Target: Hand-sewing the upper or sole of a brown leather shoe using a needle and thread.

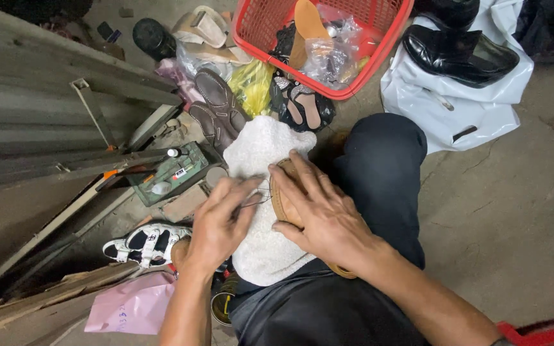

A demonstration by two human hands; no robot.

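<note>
A tan shoe sole [285,200] lies on a white towel [259,147] spread over my lap. My right hand [322,211] presses flat on the sole, fingers spread across it. My left hand [220,224] rests on the towel right beside the sole, fingertips pinched on a thin dark thread [258,200] that runs to the sole's edge. Most of the sole is hidden under my right hand.
A red basket [392,32] with soles and plastic bags stands ahead. Brown shoes [216,102], a black shoe [460,54] on a white bag [456,106], a green tool tray [171,172], a white sandal [145,243], pink paper [129,307] and wooden boards [40,134] surround me.
</note>
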